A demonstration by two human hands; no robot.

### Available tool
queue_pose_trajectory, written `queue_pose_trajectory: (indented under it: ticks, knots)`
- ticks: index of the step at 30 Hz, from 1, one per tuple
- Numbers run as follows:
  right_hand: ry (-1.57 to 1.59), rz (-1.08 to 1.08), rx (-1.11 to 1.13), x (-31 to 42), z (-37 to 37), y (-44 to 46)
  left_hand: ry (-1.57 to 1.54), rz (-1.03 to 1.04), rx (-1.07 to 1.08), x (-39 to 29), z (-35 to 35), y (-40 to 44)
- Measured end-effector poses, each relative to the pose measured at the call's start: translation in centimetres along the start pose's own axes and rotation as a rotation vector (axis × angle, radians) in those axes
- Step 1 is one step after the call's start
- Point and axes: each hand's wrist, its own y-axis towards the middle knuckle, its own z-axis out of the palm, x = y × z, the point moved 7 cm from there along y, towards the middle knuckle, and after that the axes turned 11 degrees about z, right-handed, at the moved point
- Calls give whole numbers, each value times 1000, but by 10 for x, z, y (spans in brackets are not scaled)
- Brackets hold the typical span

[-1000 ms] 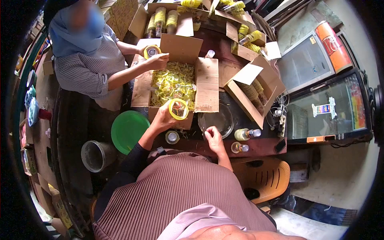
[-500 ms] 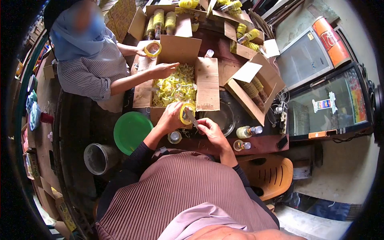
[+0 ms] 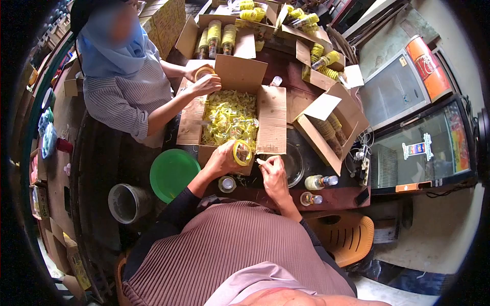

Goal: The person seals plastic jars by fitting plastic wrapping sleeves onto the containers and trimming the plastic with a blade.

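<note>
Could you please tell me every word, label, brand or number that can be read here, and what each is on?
No text reads clearly.
Red-and-orange panel: pale lettering, turned sideways, too blurred to read.
Sticker on the glass-door cabinet: lettering too small.
Patterned cartons behind the co-worker: print too small.
Yellow-rimmed container in the left hand: no lettering I can make out.

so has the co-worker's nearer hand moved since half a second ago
Yes: against the carton's raised flap, the co-worker's nearer hand has moved toward picture left, closer to their other hand.
</note>
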Motion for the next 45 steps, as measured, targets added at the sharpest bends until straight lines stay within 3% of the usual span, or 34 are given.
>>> queue_pose_trajectory:
  ticks: [7, 15, 17, 25, 31, 34, 39, 45]
  knots:
    - [131, -63, -44, 5, -17, 19, 77, 4, 24, -1, -4, 2]
    - [-45, -187, -84, 13, -17, 30, -52, -34, 168, -2, 3, 6]
    - [-64, -192, -85, 13, -17, 33, -16, 70, 111, -5, 1, 10]
    - [93, -128, 137, -8, -1, 50, 123, 121, 219, -6, -5, 21]
    - [151, -123, 169, -9, -5, 58, 71, 120, 267, -5, -4, 31]
    - [99, -175, 131, -7, -4, 58, 111, 18, 296, 2, -2, 32]
    - [148, -68, 233, -17, 6, 58, 249, 250, 254, -1, -2, 28]
    - [213, 23, 400, -29, 15, 57, 246, 244, 247, -11, -1, 24]
